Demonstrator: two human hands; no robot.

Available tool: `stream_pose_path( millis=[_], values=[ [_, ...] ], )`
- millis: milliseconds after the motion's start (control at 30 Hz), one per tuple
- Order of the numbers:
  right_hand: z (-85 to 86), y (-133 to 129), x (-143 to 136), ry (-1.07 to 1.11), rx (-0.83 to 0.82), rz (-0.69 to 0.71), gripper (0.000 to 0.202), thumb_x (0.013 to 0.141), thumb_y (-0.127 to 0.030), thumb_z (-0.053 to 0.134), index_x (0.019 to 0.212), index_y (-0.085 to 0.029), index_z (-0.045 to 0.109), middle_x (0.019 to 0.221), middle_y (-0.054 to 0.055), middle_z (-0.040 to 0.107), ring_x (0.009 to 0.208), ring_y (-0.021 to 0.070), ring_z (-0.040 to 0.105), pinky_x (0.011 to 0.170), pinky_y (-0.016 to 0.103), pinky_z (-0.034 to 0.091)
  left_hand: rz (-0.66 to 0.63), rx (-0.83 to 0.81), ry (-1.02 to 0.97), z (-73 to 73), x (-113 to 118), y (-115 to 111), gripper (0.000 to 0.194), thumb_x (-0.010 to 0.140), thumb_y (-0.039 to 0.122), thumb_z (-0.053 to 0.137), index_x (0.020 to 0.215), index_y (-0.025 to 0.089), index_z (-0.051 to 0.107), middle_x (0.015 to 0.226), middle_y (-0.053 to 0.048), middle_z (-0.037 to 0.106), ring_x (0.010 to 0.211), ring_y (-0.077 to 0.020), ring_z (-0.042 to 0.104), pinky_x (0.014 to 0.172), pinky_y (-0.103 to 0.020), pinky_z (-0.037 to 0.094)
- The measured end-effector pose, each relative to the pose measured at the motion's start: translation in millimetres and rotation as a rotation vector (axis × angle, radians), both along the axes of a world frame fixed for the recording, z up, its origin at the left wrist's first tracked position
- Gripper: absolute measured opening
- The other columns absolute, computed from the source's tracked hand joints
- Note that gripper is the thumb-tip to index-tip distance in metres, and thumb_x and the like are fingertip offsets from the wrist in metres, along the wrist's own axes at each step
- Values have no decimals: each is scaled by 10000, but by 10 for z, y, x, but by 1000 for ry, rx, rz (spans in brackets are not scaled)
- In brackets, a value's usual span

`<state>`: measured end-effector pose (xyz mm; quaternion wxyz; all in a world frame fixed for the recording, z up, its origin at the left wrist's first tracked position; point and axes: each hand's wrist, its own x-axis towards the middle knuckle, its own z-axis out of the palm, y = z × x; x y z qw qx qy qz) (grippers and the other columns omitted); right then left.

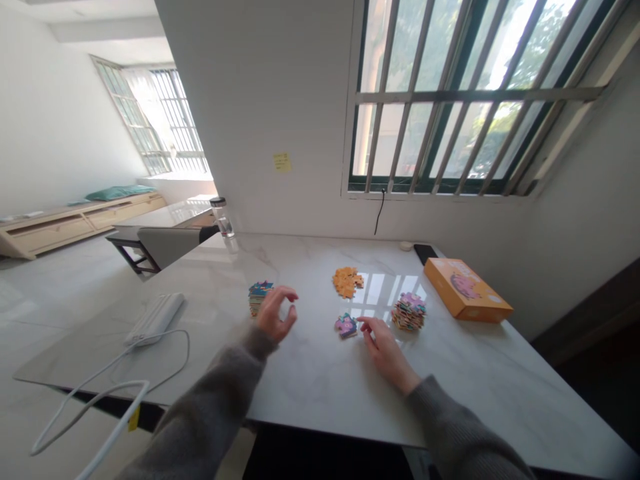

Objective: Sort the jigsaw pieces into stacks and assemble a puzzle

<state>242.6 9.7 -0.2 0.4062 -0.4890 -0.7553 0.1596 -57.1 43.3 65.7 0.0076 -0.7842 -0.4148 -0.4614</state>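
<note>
Just on my side of the orange cluster of puzzle pieces, the purple puzzle part is lying flat on the marbled table; whether it is one piece or several joined, I cannot tell. To the right of the orange cluster and nearer me, my right hand is pointing its fingertips at the purple puzzle part's edge. Those fingers are curving loosely, thumb and forefinger parted; I cannot tell whether a tip is touching. To the left of the orange cluster, also nearer me, my left hand is bowing its thumb and fingers wide around bare space. Farther left of the orange cluster, the blue-topped stack is standing partly hidden by that hand; I cannot tell if they are touching. Right of the orange cluster, the purple-topped stack is rising untidily, and farther right the orange box is lying printed side up.
</note>
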Motion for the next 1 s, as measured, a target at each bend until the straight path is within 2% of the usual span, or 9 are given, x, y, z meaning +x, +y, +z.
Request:
stream_pose_path(
  millis=[67,133,200,267,433,567,667,767,1000],
  values=[
    [-11,12,11,-58,-13,3,289,915,-137,436,1131,-200,617,1022,83,647,998,242,577,908,404,454,-72,-111,68,-175,392,-71,228,792,167,537,1013,219,554,914,-42,625,889,-211,590,843,-373,469],
    [-12,16,15,-93,-30,16,300,912,-122,444,1135,-208,624,1067,81,646,1035,244,569,930,408,442,-73,-205,148,-367,707,-83,293,788,212,594,1079,218,559,990,-63,626,947,-236,586,853,-392,463],
    [-9,16,14,-101,-35,33,320,915,-110,446,1164,-212,619,1089,80,641,1049,241,565,933,405,439,-50,-277,222,-521,906,-53,369,769,280,663,1121,218,572,1070,-90,610,1013,-280,567,872,-429,455],
    [-5,16,12,-98,-34,46,333,916,-101,448,1181,-214,615,1097,82,635,1054,242,562,928,406,440,-46,-324,269,-615,997,-10,403,745,304,701,1122,219,589,1090,-102,597,1035,-308,550,874,-451,446],
    [12,7,3,-83,-34,65,320,903,-102,487,1167,-223,622,1090,86,625,1047,257,560,925,434,450,-119,-328,211,-684,991,39,347,743,207,673,1078,245,595,1028,-75,604,988,-285,542,862,-438,430],
    [64,-25,-7,1,8,78,320,907,-125,504,1199,-228,585,1128,97,591,1100,261,536,980,453,448,-247,-283,73,-697,958,10,405,665,126,665,1044,230,569,1017,-69,591,966,-267,532,874,-423,451],
    [124,-67,-21,45,27,156,346,915,-148,520,1247,-240,545,1193,100,566,1149,252,519,1008,437,445,-338,-225,-32,-694,945,-33,452,611,74,630,1029,225,550,1030,-72,572,989,-265,524,897,-418,463],
    [182,-112,-28,54,4,237,312,930,-168,514,1231,-244,549,1135,83,594,1079,230,550,963,410,469,-358,-206,-101,-676,933,-71,452,585,55,606,998,227,537,1028,-70,559,995,-264,525,896,-419,472],
    [236,-146,-3,72,-47,257,273,916,-224,563,1189,-224,569,1112,90,623,1015,222,584,820,350,505,-363,-269,-136,-631,917,-107,431,582,36,593,964,226,536,1011,-58,544,978,-249,532,836,-392,486]
  ],
)
